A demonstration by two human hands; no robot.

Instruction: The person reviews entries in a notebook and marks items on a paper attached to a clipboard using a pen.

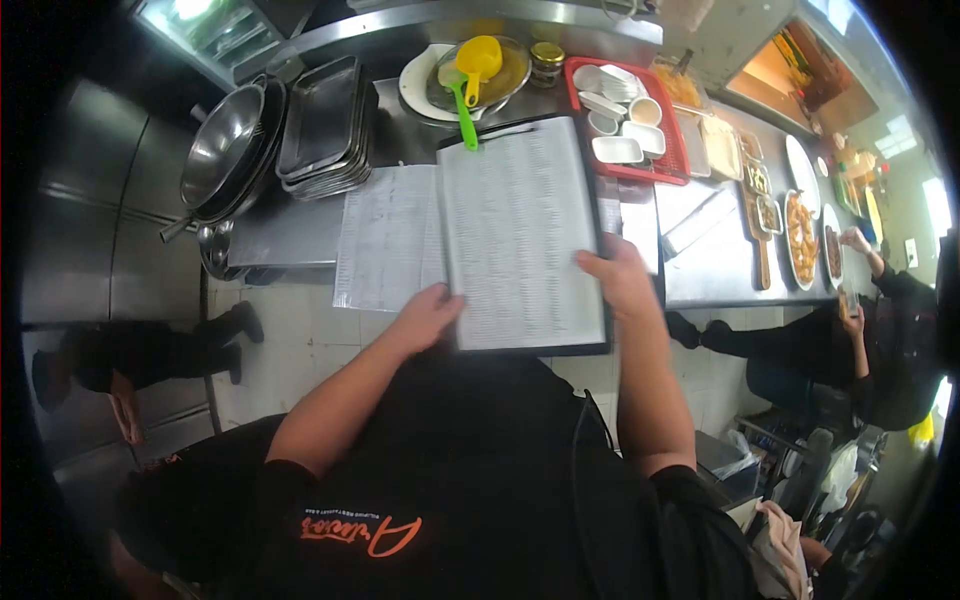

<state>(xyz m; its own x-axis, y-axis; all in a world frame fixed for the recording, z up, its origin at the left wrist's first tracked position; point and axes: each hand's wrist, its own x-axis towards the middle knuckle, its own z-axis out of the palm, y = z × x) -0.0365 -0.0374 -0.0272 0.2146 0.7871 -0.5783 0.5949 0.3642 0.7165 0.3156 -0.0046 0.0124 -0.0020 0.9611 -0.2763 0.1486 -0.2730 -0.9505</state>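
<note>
A dark clipboard with printed sheets (pixel 525 240) is held up between my two hands, over the counter's front edge. My left hand (pixel 432 318) is closed on its lower left edge. On the right edge, my right hand (pixel 615 275) grips it with the thumb on top of the paper. Fingers behind the board are hidden. Left of the clipboard, more printed sheets (pixel 385 240) lie on the steel counter and overhang its edge. A green spoon (pixel 465 122) and a yellow ladle (pixel 479 62) rest in a bowl above the clipboard.
Stacked metal trays (pixel 322 120) and woks (pixel 225 150) stand at the left. A red basket (pixel 675 150) holds white dishes. Farther right are plates of food (pixel 801 240) and a wooden board (pixel 762 260). One person stands at the right; others are at the left.
</note>
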